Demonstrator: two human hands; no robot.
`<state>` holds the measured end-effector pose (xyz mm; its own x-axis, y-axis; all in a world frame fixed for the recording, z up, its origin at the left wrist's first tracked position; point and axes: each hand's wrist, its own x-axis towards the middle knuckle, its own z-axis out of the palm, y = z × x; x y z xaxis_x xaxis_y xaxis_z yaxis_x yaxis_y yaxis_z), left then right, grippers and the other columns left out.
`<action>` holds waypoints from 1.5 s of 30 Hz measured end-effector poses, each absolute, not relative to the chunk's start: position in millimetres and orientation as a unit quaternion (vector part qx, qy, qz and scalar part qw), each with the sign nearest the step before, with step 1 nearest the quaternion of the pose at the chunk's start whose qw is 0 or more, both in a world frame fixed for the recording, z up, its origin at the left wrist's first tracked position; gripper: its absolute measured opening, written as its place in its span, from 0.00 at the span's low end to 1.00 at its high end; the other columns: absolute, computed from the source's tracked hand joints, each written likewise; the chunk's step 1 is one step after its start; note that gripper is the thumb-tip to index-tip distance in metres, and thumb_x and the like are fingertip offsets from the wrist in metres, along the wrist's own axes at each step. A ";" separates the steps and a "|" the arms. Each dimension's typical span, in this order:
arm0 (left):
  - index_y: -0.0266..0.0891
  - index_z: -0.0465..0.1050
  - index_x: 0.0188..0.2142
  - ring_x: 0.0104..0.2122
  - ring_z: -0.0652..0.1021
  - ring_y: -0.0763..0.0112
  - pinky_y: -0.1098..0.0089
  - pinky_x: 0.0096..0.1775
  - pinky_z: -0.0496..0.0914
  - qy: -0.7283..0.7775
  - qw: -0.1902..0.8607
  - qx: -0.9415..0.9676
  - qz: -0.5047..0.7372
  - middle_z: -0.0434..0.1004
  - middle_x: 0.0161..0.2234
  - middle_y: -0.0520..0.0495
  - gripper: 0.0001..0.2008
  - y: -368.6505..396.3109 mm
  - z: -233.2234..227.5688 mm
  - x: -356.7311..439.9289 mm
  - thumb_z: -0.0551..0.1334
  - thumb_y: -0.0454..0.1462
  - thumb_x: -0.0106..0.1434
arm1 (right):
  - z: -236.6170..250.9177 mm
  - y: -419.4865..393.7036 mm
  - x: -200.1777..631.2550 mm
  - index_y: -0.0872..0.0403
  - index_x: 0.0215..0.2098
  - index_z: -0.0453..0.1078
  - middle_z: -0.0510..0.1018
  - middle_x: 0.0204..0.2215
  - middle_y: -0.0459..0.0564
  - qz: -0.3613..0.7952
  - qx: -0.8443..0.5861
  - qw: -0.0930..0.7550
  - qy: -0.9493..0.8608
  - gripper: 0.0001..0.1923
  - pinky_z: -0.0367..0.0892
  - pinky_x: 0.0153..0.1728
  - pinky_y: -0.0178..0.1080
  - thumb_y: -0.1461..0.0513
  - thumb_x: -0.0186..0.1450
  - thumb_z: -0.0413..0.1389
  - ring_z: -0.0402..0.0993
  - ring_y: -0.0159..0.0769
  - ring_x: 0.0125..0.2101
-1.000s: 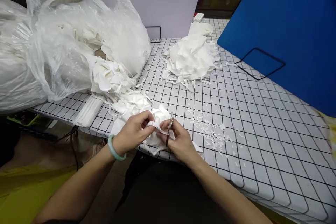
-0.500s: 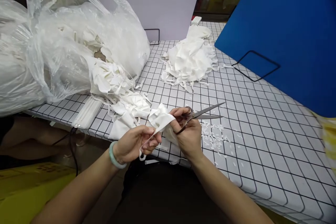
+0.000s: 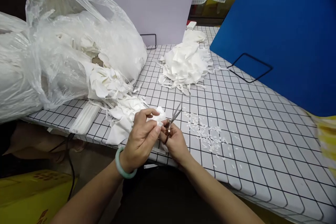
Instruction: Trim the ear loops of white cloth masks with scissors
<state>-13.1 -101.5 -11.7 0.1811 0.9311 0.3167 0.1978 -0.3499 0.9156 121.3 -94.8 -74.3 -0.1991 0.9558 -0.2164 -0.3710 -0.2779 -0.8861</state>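
Right hand (image 3: 176, 142) holds scissors (image 3: 174, 116); yellow box (image 3: 21, 196) bears illegible red print (image 3: 43, 213).

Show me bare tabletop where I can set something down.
Widest: the checkered cloth right of the white scraps, in front of the blue panel. A narrow strip runs between the plastic bag and white pile. Crowded: around the left hand and right hand, and leftward, where white pieces lie.

Bright tabletop (image 3: 257, 126), dim floor (image 3: 91, 161), wide-angle edge distortion
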 end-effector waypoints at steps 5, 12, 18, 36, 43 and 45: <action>0.36 0.74 0.31 0.28 0.68 0.77 0.71 0.31 0.67 0.411 0.533 0.532 0.513 0.67 0.44 0.45 0.17 -97.0 -31.6 4.7 0.53 0.39 0.73 | -68.4 -104.3 148.3 0.51 0.36 0.68 0.74 0.32 0.45 0.655 -0.432 0.400 -0.474 0.18 0.68 0.37 0.39 0.49 0.58 0.66 0.72 0.36 0.34; 0.37 0.72 0.30 0.36 0.69 0.70 0.71 0.31 0.65 0.402 0.511 0.595 0.473 0.64 0.43 0.44 0.17 -107.1 -35.0 13.5 0.52 0.39 0.74 | -43.3 -116.6 209.4 0.52 0.29 0.69 0.72 0.26 0.48 0.407 -0.500 0.256 -0.721 0.17 0.65 0.34 0.42 0.49 0.58 0.64 0.69 0.40 0.31; 0.39 0.70 0.30 0.51 0.66 0.61 0.67 0.47 0.66 0.371 0.480 0.647 0.461 0.66 0.42 0.42 0.16 -107.6 -33.8 18.7 0.52 0.37 0.74 | -41.5 -122.6 212.9 0.51 0.22 0.62 0.73 0.22 0.46 0.379 -0.488 0.255 -0.744 0.19 0.64 0.34 0.42 0.51 0.59 0.65 0.69 0.37 0.27; 0.40 0.69 0.32 0.49 0.66 0.63 0.67 0.47 0.67 0.348 0.462 0.689 0.437 0.65 0.40 0.43 0.14 -108.8 -34.1 21.0 0.50 0.35 0.74 | -37.9 -118.2 212.3 0.52 0.22 0.63 0.70 0.18 0.42 0.373 -0.478 0.283 -0.743 0.17 0.62 0.34 0.40 0.55 0.57 0.66 0.66 0.34 0.24; 0.39 0.70 0.33 0.50 0.68 0.61 0.64 0.49 0.67 0.356 0.450 0.698 0.428 0.65 0.43 0.42 0.14 -109.3 -34.1 21.7 0.50 0.35 0.74 | -39.1 -119.1 212.4 0.51 0.21 0.61 0.69 0.17 0.43 0.373 -0.479 0.284 -0.742 0.21 0.62 0.33 0.40 0.50 0.62 0.62 0.66 0.34 0.23; 0.39 0.71 0.34 0.50 0.68 0.60 0.63 0.49 0.68 0.357 0.446 0.701 0.426 0.65 0.44 0.42 0.13 -109.2 -34.6 21.9 0.50 0.35 0.74 | -40.0 -119.9 213.0 0.51 0.21 0.61 0.69 0.17 0.43 0.371 -0.481 0.282 -0.743 0.22 0.62 0.32 0.40 0.49 0.62 0.62 0.65 0.33 0.22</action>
<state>21.9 -109.2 -34.6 0.3821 0.8811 0.2787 0.1205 -0.3465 0.9303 213.0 -119.9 -40.0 -0.3777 0.9239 0.0614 0.5062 0.2616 -0.8218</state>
